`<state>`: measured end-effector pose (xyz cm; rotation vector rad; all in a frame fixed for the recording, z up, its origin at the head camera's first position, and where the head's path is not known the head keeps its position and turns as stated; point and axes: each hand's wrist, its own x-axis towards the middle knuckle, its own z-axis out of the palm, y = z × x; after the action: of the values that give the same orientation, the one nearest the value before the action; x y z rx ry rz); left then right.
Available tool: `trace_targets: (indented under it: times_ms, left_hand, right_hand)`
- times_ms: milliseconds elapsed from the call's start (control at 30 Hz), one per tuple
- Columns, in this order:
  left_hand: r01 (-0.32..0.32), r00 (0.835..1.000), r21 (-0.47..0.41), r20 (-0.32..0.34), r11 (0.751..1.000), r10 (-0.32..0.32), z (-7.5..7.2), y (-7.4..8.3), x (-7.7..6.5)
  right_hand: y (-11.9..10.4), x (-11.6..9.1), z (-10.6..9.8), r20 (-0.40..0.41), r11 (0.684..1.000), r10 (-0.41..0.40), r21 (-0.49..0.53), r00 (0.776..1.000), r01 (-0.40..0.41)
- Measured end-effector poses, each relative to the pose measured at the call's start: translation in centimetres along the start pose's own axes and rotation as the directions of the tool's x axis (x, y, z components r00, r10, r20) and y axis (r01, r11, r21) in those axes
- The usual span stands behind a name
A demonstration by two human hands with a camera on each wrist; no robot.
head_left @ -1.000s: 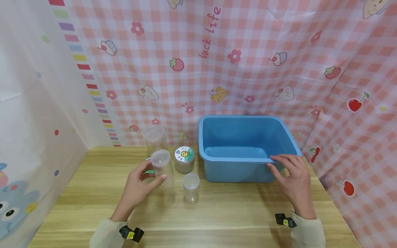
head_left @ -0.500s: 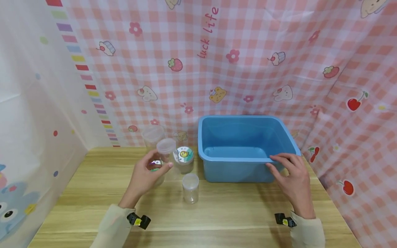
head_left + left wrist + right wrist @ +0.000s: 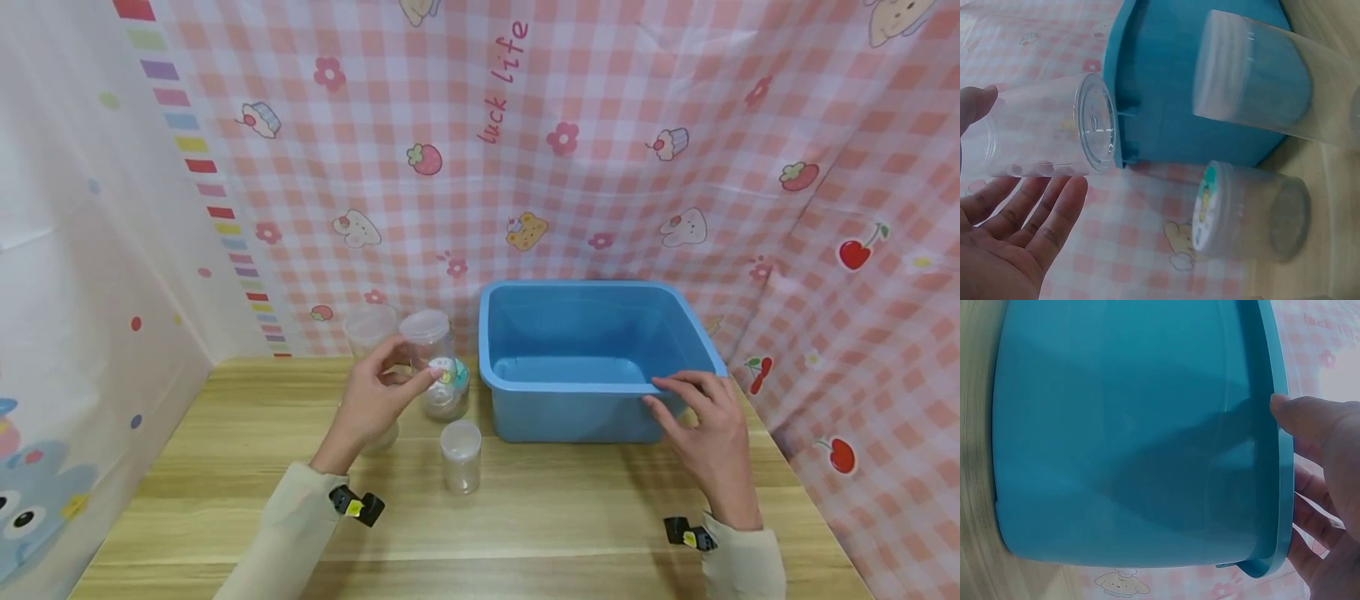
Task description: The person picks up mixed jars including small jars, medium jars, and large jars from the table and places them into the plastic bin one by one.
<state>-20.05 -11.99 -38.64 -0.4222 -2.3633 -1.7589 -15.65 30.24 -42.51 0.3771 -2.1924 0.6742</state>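
Note:
My left hand (image 3: pixel 377 398) pinches a clear plastic jar (image 3: pixel 1047 128) between thumb and fingers, lifted off the table, its whitish lid (image 3: pixel 425 326) on top. In the head view this jar overlaps a squat jar (image 3: pixel 1250 209) with a green and white printed lid, which stands on the table. My right hand (image 3: pixel 708 442) grips the near rim of a blue plastic tub (image 3: pixel 570 417) toward its right corner, thumb outside and fingers over the edge. A small clear jar (image 3: pixel 461 458) stands in front of the squat one.
Behind my left hand stands a taller clear jar (image 3: pixel 367 325), partly covered. Another clear jar bottom (image 3: pixel 382 437) shows below that hand. The wooden table (image 3: pixel 525 517) meets a pink checked curtain (image 3: pixel 420 217) at the back.
My left hand has raised the clear jar and carried it rightward and away, from beside the other jars to over the squat jar. My right hand has stayed on the tub's rim.

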Motion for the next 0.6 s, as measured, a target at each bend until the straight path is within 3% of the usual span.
trace_targets:
  times_ms: [233,500,600]
  left_hand:
    - [-0.030,0.999,-0.009,0.028,1.000,0.030,1.1,1.4,2.1]
    - [-0.005,0.996,0.041,0.084,0.999,0.002,2.7,2.7,4.4]
    - [0.032,0.993,0.051,0.115,0.998,-0.038,3.2,3.2,5.3]
  right_hand:
    - [0.2,-0.1,0.0,-0.009,1.000,-0.011,0.008,1.000,0.011]
    - [0.3,0.0,0.0,-0.005,1.000,-0.007,-0.008,1.000,0.007]
    - [0.2,0.1,0.0,-0.009,1.000,-0.009,-0.002,1.000,0.009]
